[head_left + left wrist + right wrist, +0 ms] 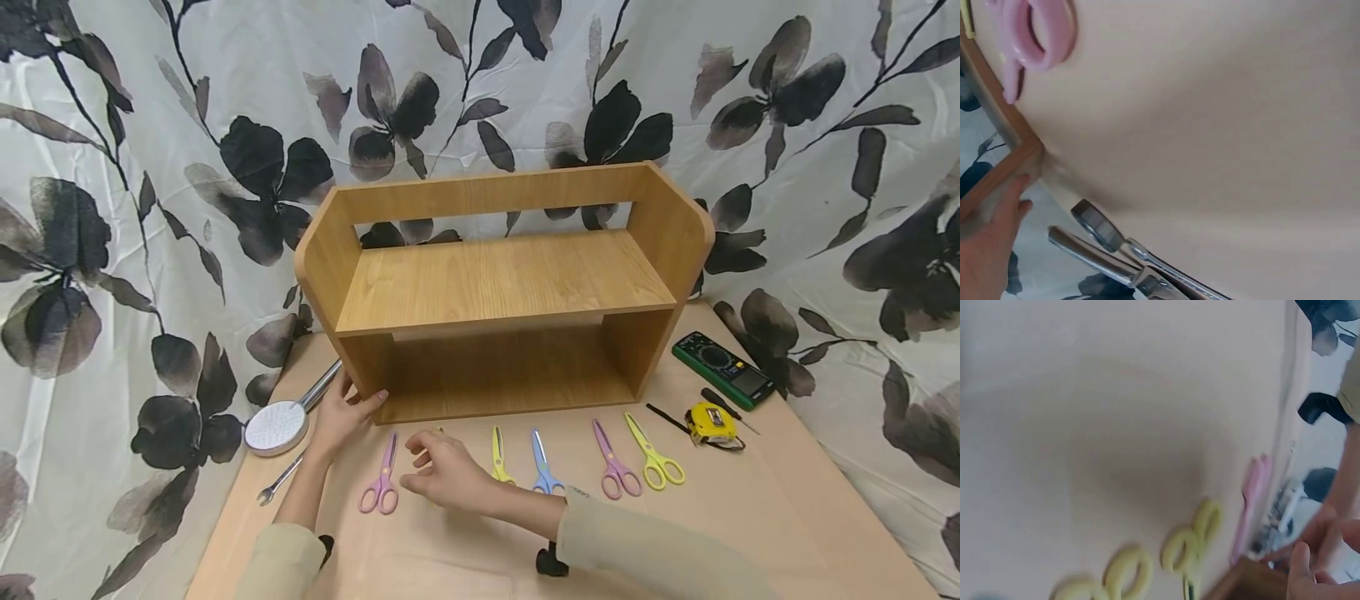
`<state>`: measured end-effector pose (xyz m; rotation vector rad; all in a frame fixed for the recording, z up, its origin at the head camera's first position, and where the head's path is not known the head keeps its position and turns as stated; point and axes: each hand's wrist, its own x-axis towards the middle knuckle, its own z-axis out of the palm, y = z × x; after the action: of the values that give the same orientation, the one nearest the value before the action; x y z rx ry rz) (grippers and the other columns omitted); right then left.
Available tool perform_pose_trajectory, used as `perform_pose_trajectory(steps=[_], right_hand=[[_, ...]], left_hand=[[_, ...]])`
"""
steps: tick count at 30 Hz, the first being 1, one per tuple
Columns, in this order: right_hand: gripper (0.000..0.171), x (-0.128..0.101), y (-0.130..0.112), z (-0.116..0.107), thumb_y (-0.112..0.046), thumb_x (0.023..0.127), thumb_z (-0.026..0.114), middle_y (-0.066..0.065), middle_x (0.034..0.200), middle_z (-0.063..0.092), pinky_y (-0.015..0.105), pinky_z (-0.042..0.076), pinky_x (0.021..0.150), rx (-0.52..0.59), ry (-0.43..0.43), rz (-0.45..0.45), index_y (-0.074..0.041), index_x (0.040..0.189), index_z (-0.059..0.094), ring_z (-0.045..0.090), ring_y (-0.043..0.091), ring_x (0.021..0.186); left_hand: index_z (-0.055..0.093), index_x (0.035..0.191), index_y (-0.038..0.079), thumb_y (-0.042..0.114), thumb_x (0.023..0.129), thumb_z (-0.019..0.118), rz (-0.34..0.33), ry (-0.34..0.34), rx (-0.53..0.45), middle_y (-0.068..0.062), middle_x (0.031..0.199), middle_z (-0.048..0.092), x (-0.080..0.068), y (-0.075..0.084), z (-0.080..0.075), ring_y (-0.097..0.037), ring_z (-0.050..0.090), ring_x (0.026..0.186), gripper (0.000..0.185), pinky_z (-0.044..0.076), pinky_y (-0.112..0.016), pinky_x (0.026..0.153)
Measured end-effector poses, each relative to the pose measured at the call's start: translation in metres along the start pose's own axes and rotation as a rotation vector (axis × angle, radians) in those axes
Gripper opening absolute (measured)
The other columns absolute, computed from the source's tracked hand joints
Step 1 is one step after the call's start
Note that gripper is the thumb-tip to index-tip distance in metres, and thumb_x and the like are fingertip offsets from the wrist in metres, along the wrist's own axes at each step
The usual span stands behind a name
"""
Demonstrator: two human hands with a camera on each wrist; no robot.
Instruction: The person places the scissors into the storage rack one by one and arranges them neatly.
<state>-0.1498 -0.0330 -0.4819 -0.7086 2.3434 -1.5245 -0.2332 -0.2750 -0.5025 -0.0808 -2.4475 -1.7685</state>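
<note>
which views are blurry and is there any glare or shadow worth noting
Head view: sharp and evenly lit, with a soft shadow inside the wooden shelf unit under its upper board. Left wrist view: mildly soft, bright highlights on the chrome wrench. Right wrist view: heavily blurred, the yellow scissor handles smeared, a dim shadow on the beige tabletop.

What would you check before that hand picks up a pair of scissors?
1. Left hand touching the shelf corner: ok.
2. Right hand holding nothing, over the table: ok.
3. Pink scissors lying flat and shut: ok.
4. Yellow scissors partly hidden by the right hand, so their handles: cannot tell.
5. Wrench and shower head lying apart from the scissors: ok.
</note>
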Motion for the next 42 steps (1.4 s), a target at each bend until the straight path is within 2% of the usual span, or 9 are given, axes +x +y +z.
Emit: perform_pose_trajectory(steps=[3, 6, 10, 14, 18, 22, 28, 37, 42], right_hand=[[0.043, 0.008, 0.008, 0.019, -0.009, 0.083, 0.084, 0.011, 0.116, 0.066, 0.016, 0.054, 0.078, 0.000, 0.000, 0.060, 0.000, 0.120, 0.065, 0.069, 0.016, 0.099], [0.045, 0.013, 0.013, 0.032, -0.009, 0.080, 0.087, 0.013, 0.112, 0.066, 0.017, 0.053, 0.076, -0.039, -0.014, 0.079, 0.002, 0.118, 0.065, 0.068, 0.013, 0.094], [0.047, 0.021, 0.019, 0.047, -0.009, 0.076, 0.088, 0.009, 0.099, 0.062, 0.018, 0.048, 0.071, -0.110, -0.033, 0.076, 0.004, 0.115, 0.064, 0.056, 0.010, 0.085], [0.048, 0.028, 0.019, 0.060, -0.014, 0.072, 0.090, 0.004, 0.089, 0.055, 0.020, 0.041, 0.064, -0.193, -0.032, 0.115, 0.002, 0.108, 0.063, 0.045, 0.010, 0.079], [0.055, 0.035, 0.016, 0.072, -0.024, 0.068, 0.096, 0.003, 0.090, 0.053, 0.022, 0.043, 0.063, -0.323, 0.003, 0.177, -0.001, 0.106, 0.063, 0.048, 0.013, 0.080], [0.061, 0.037, 0.014, 0.080, -0.025, 0.063, 0.098, 0.006, 0.096, 0.054, 0.024, 0.047, 0.069, -0.425, 0.047, 0.230, -0.002, 0.108, 0.064, 0.053, 0.019, 0.085], [0.057, 0.038, 0.007, 0.083, -0.023, 0.062, 0.097, 0.007, 0.094, 0.051, 0.027, 0.046, 0.072, -0.446, 0.071, 0.264, -0.003, 0.102, 0.062, 0.050, 0.022, 0.085], [0.039, 0.042, 0.007, 0.088, -0.024, 0.068, 0.091, 0.007, 0.088, 0.054, 0.030, 0.044, 0.075, -0.595, 0.092, 0.285, -0.005, 0.089, 0.063, 0.051, 0.023, 0.083], [0.043, 0.047, 0.012, 0.092, -0.030, 0.065, 0.093, 0.006, 0.086, 0.053, 0.030, 0.043, 0.074, -0.599, 0.099, 0.304, -0.008, 0.082, 0.060, 0.050, 0.022, 0.082]], left_hand=[[0.037, 0.160, 0.013, 0.009, 0.096, 0.073, -0.042, -0.012, 0.024, -0.021, 0.159, 0.046, 0.002, -0.005, 0.001, -0.037, 0.055, 0.132, 0.073, 0.061, -0.042, 0.091], [0.044, 0.154, 0.006, 0.007, 0.099, 0.067, -0.081, -0.013, 0.052, -0.025, 0.152, 0.053, 0.002, -0.008, 0.002, -0.031, 0.060, 0.119, 0.060, 0.060, -0.031, 0.079], [0.047, 0.152, 0.005, 0.006, 0.099, 0.064, -0.104, -0.016, 0.045, -0.028, 0.147, 0.055, 0.002, -0.010, 0.003, -0.034, 0.063, 0.114, 0.056, 0.061, -0.032, 0.080], [0.042, 0.156, 0.007, 0.004, 0.100, 0.062, -0.111, -0.026, 0.010, -0.029, 0.148, 0.053, 0.000, -0.008, 0.003, -0.041, 0.061, 0.119, 0.060, 0.062, -0.035, 0.082], [0.037, 0.160, 0.009, 0.002, 0.100, 0.061, -0.118, -0.041, -0.013, -0.030, 0.151, 0.049, -0.001, -0.008, 0.001, -0.045, 0.057, 0.126, 0.064, 0.061, -0.034, 0.084], [0.039, 0.158, 0.009, 0.001, 0.100, 0.060, -0.101, -0.052, -0.007, -0.030, 0.152, 0.048, -0.001, -0.011, 0.001, -0.045, 0.055, 0.130, 0.063, 0.061, -0.035, 0.088], [0.040, 0.157, 0.007, -0.002, 0.099, 0.060, -0.065, -0.065, -0.011, -0.031, 0.151, 0.049, 0.001, -0.010, 0.001, -0.046, 0.053, 0.132, 0.062, 0.060, -0.036, 0.092], [0.043, 0.154, 0.004, -0.003, 0.097, 0.060, -0.048, -0.061, -0.015, -0.031, 0.149, 0.051, 0.002, -0.010, 0.002, -0.046, 0.054, 0.129, 0.060, 0.060, -0.035, 0.089], [0.044, 0.153, 0.003, -0.005, 0.097, 0.060, -0.048, -0.055, 0.007, -0.031, 0.149, 0.052, 0.003, -0.010, 0.002, -0.045, 0.054, 0.130, 0.059, 0.058, -0.029, 0.090]])
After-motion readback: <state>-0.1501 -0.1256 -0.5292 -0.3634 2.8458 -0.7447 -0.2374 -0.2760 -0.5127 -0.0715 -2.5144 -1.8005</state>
